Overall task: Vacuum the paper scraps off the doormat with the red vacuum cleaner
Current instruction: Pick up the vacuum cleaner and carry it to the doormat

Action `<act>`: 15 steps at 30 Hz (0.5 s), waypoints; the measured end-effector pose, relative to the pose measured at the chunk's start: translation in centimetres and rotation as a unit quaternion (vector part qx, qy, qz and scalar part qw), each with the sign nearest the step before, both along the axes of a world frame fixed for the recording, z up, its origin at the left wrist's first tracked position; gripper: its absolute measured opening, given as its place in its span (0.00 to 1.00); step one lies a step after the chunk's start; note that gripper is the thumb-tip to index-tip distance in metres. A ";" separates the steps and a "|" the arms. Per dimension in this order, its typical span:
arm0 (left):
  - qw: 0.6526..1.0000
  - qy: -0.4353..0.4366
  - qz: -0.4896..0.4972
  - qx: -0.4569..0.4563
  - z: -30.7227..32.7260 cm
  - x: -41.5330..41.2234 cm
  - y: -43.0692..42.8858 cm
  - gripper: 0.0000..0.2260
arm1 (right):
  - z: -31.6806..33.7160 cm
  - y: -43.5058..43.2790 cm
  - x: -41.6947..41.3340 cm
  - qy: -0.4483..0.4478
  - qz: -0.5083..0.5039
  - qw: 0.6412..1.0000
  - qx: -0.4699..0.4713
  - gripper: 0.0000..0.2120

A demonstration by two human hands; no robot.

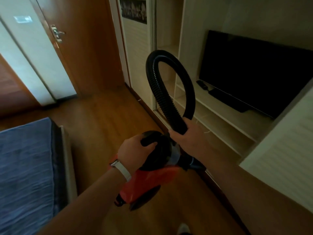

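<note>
The red vacuum cleaner (149,182) hangs above the wooden floor in the lower middle of the view, red body with a black top. My left hand (133,150), with a white watch strap on the wrist, grips its black carry handle. Its black ribbed hose (169,78) arches up in a loop in front of me. My right hand (188,134) is closed around both strands of the hose where the loop comes back down. No doormat and no paper scraps are in view.
A bed with a blue cover (25,167) fills the lower left. A brown door (81,43) stands open at the upper left. On the right, cream shelving (220,119) holds a black television (254,70). Wooden floor (108,116) runs between bed and shelving.
</note>
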State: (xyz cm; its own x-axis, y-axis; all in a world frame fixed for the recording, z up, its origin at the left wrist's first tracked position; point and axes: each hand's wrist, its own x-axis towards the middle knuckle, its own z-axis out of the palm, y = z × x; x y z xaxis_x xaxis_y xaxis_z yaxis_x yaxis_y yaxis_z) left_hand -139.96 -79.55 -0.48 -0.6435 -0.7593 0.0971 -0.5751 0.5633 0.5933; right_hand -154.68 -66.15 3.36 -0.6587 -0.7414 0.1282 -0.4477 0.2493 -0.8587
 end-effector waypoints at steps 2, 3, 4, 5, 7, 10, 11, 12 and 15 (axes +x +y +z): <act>1.000 -0.011 0.018 -0.002 -0.2 -1.6 -2.8 0.16 | -0.6 -3.3 -2.2 -0.007 0.022 1.000 -0.007 0.10; 1.000 -0.015 0.025 0.000 -0.3 -2.5 -4.2 0.15 | -1.0 -4.9 -3.3 -0.011 0.034 0.999 -0.009 0.11; 0.999 -0.018 0.033 0.003 -0.5 -3.4 -5.6 0.15 | -1.4 -6.6 -4.4 -0.014 0.045 0.999 -0.009 0.11; 0.999 -0.020 0.040 0.006 -0.8 -4.2 -6.9 0.15 | -1.8 -8.2 -5.6 -0.017 0.055 0.998 -0.008 0.10; 0.998 -0.024 0.056 0.011 -1.5 -5.9 -9.7 0.14 | -2.6 -11.6 -7.9 -0.018 0.069 0.997 0.002 0.08; 0.996 -0.032 0.085 0.016 -1.9 -8.5 -14.1 0.14 | -3.3 -16.9 -11.6 -0.021 0.089 0.996 0.008 0.07; 0.995 -0.037 0.096 0.017 -2.0 -9.5 -15.7 0.15 | -3.5 -18.8 -12.9 -0.028 0.099 0.995 0.010 0.07; 0.993 -0.042 0.106 0.016 -1.8 -10.4 -17.1 0.15 | -3.6 -20.7 -14.1 -0.033 0.111 0.993 0.017 0.06; 0.989 -0.026 0.144 0.007 -1.4 -12.2 -21.6 0.16 | -3.6 -26.1 -16.9 -0.033 0.144 0.988 0.036 0.07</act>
